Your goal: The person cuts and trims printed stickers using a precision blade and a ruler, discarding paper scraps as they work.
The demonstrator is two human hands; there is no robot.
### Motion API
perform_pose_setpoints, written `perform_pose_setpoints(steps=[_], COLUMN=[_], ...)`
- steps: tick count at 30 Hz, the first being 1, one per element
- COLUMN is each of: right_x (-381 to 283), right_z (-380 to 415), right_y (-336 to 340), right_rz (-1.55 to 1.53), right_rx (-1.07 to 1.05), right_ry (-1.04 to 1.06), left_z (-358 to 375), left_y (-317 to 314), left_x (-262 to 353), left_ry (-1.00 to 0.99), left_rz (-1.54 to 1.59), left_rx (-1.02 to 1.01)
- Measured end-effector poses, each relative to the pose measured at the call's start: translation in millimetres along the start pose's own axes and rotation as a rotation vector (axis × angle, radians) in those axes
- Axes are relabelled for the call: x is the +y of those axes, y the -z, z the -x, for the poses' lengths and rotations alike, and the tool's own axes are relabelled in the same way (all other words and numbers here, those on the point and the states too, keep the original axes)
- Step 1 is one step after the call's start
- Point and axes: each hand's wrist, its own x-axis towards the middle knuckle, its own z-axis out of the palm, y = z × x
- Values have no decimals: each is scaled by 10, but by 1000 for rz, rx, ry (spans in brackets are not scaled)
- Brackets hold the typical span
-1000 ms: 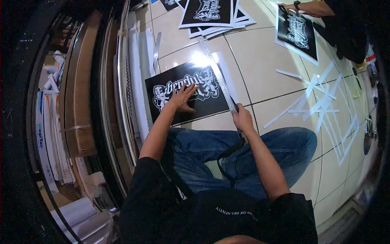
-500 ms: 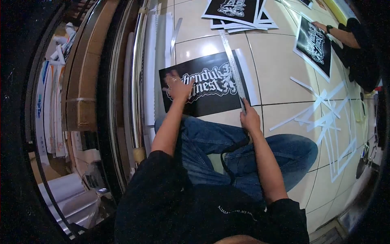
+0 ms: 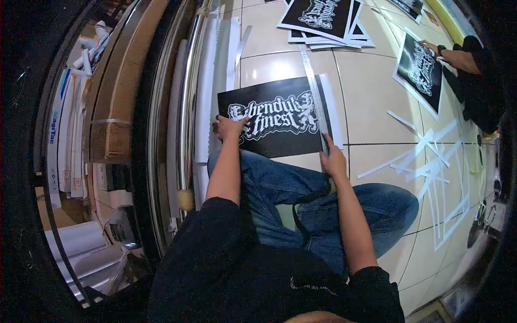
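A black printed sheet (image 3: 274, 148) with white ornate lettering lies on the tiled floor in front of my crossed legs. My left hand (image 3: 230, 129) is at its left edge, fingers curled there and thumb over the print. Along the right side of the print lies a long metal ruler (image 3: 313, 89), with a white margin (image 3: 333, 113) of the sheet beyond it. My right hand (image 3: 334, 161) is closed around a slim dark tool (image 3: 327, 142), which looks like a cutter knife, by the ruler's near end. The tool's tip is too small to make out.
Similar prints (image 3: 323, 21) are stacked beyond the sheet. At right, another person's hand (image 3: 429, 47) touches a print (image 3: 417, 70). White cut strips (image 3: 425, 151) lie tangled on the floor. A metal roller (image 3: 191, 81) and long cardboard boxes (image 3: 116, 97) stand at left.
My left hand has gone from lying spread on the print to curling at its left edge. My right hand stays by the ruler's near end. The view has shifted slightly.
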Motion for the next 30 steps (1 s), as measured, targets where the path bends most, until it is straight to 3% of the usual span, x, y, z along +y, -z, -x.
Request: perform_pose_setpoints(steps=[7, 9, 11, 13, 14, 15, 16, 17, 20, 22, 24, 25, 26, 28, 30], right_x=[-108, -195, -230, -149, -56, -15, -3, 8, -118, -196, -295, -326, -334, -324, -324], right_z=[4, 20, 24, 23, -3, -13, -10, -1, 15, -9, 9, 23, 33, 57, 78], right_y=[68, 92, 83, 79, 87, 71, 45, 23, 47, 59, 103, 95, 63, -13, -126], right_rz=[-16, -17, -11, -19, -26, -24, -18, -11, 23, 59, 43, 29, 36, -3, -15], right_rx=[-32, -66, -76, -69, -63, -60, -45, -33, -55, -58, -30, -4, -11, 77, 104], right_ry=[-19, -72, -74, -69, -60, -66, -38, -8, -2, 18, 18, 26, 27, 67, 106], left_z=[-150, -360, -538, -485, -490, -429, -273, -793, -879, -360, -24, 226, 186, 418, 423], left_y=[67, 75, 1, -39, -40, 48, 296, 157, 276, 458, 303, 277, -37, -197, -438], left_x=[-100, -221, -277, -237, -203, -153, -86, -258, -404, -188, 80, 272, 310, 603, 704], left_ry=[3, -66, -20, -167, -219, -232, -233, -180, -201, -435, -809, -816, -1036, -1234, -1207], left_rz=[-72, -15, 16, 126, 175, 163, 176, 153, 91, 263, -312, -313, -283, -522, -523], left_rx=[29, -127, -106, 39, 3, 185, 220, 220, 43, 134, 399, 132, 138, -47, -105])
